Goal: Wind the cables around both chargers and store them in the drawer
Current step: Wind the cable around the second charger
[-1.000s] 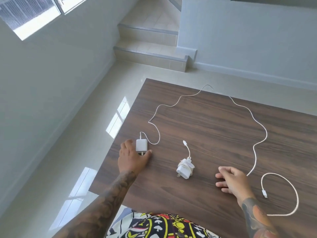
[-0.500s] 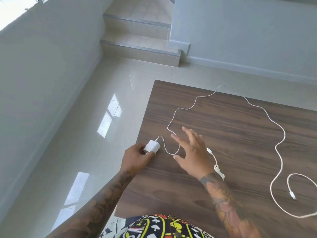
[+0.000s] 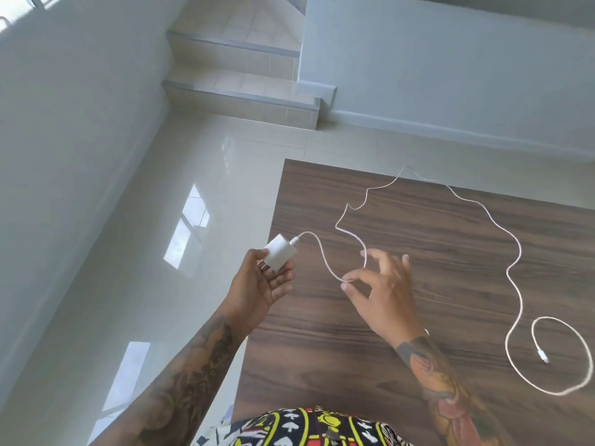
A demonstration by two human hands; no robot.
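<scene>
Dark wood table [image 3: 418,300], pale tiled floor beside it. Item: white charger [image 3: 280,255], small, rigid, light by my judgement; my left hand [image 3: 260,284] holds it lifted off the table's edge, fingers curled beneath. Its cable [image 3: 512,259]: thin, limp, snaking across the tabletop. My right hand [image 3: 383,284] appears to pinch it near the plug, other fingers spread. I'd grip the body and wind gently.

A dark wooden table [image 3: 418,317] stood on a glossy cream tile floor [image 3: 193,175], which showed bright reflections of a window. Behind the table, 2 tiled steps [image 3: 238,94] went up between a pale wall [image 3: 64,123] and a low pale partition wall [image 3: 450,75] with a baseboard.
</scene>
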